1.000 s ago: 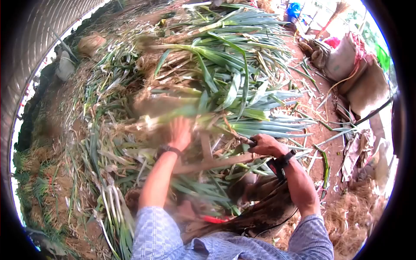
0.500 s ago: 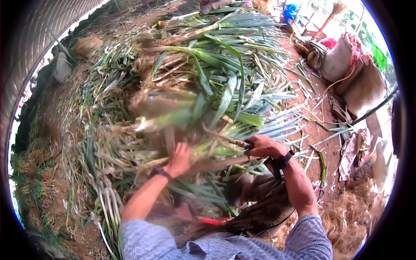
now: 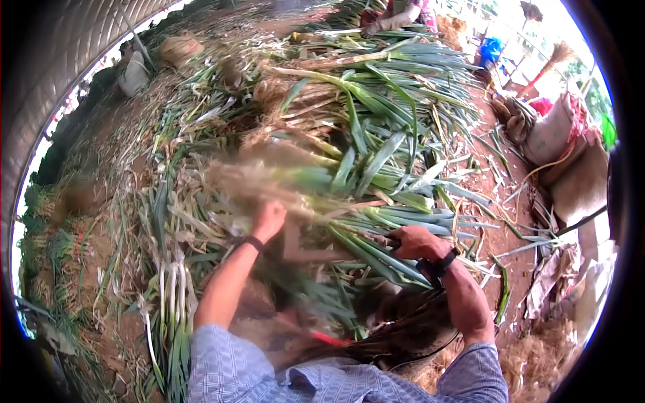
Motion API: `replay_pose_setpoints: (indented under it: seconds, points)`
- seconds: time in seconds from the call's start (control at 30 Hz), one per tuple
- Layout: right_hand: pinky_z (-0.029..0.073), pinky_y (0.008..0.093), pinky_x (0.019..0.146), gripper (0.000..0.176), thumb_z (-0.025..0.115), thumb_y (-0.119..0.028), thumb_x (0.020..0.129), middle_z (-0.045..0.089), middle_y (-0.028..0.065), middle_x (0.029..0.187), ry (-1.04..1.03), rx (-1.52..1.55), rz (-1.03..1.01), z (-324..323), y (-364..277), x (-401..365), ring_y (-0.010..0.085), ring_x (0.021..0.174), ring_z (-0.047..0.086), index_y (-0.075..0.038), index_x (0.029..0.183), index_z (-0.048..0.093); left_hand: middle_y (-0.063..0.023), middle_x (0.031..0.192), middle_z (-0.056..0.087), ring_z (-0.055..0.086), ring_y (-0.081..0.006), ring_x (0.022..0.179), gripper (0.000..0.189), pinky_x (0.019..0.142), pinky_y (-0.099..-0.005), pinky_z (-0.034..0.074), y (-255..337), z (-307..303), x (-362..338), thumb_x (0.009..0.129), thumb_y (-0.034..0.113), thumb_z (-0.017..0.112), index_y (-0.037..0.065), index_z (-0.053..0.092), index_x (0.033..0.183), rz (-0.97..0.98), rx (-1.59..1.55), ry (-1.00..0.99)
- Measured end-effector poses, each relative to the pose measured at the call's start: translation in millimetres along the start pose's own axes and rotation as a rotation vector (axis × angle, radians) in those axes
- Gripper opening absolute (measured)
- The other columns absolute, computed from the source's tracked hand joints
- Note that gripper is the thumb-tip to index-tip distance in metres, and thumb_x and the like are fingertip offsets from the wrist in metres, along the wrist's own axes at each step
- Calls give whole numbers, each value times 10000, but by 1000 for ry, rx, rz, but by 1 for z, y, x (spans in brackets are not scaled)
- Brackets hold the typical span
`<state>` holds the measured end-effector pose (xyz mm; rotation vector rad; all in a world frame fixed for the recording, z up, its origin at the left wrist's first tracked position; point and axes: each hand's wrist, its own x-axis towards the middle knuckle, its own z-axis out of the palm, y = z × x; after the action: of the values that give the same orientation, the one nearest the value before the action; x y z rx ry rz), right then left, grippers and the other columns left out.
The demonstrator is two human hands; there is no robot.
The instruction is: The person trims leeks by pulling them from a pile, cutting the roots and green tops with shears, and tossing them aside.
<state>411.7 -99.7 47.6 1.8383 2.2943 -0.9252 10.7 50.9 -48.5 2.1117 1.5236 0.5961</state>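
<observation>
My left hand (image 3: pixel 270 217), with a dark band at the wrist, is closed at the pale root end of a leek (image 3: pixel 302 203); motion blur softens its fingers. To the right, my right hand (image 3: pixel 418 242) wraps round the dark handle of a tool (image 3: pixel 391 242), whose working end I cannot make out among the leaves. Long green leek leaves (image 3: pixel 376 252) lie just below and left of this hand. Beyond both hands spreads a heap of leeks (image 3: pixel 383 101), their roots to the left and leaves to the right.
Several trimmed leeks (image 3: pixel 173 295) lie at the lower left. Peeled scraps (image 3: pixel 195 127) litter the ground. Full sacks (image 3: pixel 547 138) stand at the right, above a pile of fibrous roots (image 3: pixel 537 356). Part of another person (image 3: pixel 396 20) shows at the top.
My left hand has gone from stretched fingers to a closed grip, slightly higher. The right hand has shifted a little right and down. The view has swung, so the surroundings sit further right and lower.
</observation>
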Motion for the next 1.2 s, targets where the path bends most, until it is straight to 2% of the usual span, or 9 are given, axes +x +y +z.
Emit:
replay_pose_setpoints:
  seconds: [0.03, 0.1, 0.3, 0.43, 0.53, 0.6, 0.73, 0.93, 1.2]
  points:
    - [510, 473, 766, 410, 677, -380, 755, 691, 186, 884, 0, -39, 24, 0, -2, 2, 388, 864, 655, -106, 1058, 699, -153, 887, 710, 710, -259, 740, 210, 603, -371, 599, 3, -2, -8, 896, 130, 626, -12, 651, 1049, -351, -531, -259]
    - [511, 474, 760, 382, 668, -364, 752, 693, 184, 879, 11, -88, 24, 1, -6, 6, 389, 859, 657, -110, 1037, 702, -161, 942, 708, 717, -216, 779, 198, 582, -315, 605, 15, 4, -24, 940, 117, 586, -23, 639, 1070, -467, -885, -464]
    - [512, 486, 750, 309, 643, -300, 744, 689, 188, 867, 118, -53, 42, 5, -38, 25, 397, 845, 654, -102, 973, 700, -142, 1038, 674, 696, -240, 874, 162, 700, -391, 616, 28, 69, -45, 987, 98, 503, 26, 567, 1117, -500, -1174, -386]
    - [504, 488, 739, 320, 658, -316, 729, 685, 196, 867, 44, -5, -78, 8, -43, 36, 400, 836, 650, -92, 954, 694, -132, 1039, 667, 694, -241, 883, 151, 705, -388, 614, 35, 92, -45, 997, 133, 511, 41, 571, 1100, -467, -1316, -314]
    - [501, 478, 745, 337, 657, -319, 727, 686, 190, 867, 54, -7, 17, 5, -48, 45, 392, 847, 651, -69, 951, 684, -118, 1021, 662, 691, -235, 865, 179, 691, -388, 612, 35, 110, -39, 1001, 206, 557, 58, 572, 1099, -464, -1330, -256]
    - [501, 460, 743, 355, 674, -332, 738, 684, 183, 865, 80, -40, 80, 2, -50, 47, 365, 839, 655, -51, 955, 675, -103, 1015, 660, 690, -234, 863, 204, 685, -381, 607, 39, 120, -37, 990, 240, 585, 76, 573, 1111, -515, -1253, -165]
    - [491, 429, 736, 365, 720, -341, 760, 669, 173, 831, -34, 177, -51, -2, -41, 43, 311, 781, 636, -38, 956, 667, -69, 1004, 657, 683, -222, 842, 259, 689, -385, 595, 56, 132, -35, 962, 305, 638, 105, 588, 1118, -669, -1266, 117]
    - [492, 419, 755, 367, 713, -341, 767, 680, 170, 853, -53, 53, 61, -20, -34, 37, 290, 796, 641, -39, 972, 670, -40, 958, 658, 663, -197, 800, 250, 698, -407, 580, 60, 126, -34, 920, 300, 691, 117, 625, 1077, -599, -1491, 51]
    - [494, 418, 766, 383, 712, -353, 764, 684, 166, 868, -79, 105, 45, -24, -27, 20, 294, 812, 641, -35, 977, 685, -58, 774, 653, 655, -178, 680, 203, 599, -338, 558, 77, 145, -55, 945, 264, 641, 64, 647, 978, -411, -1550, -322]
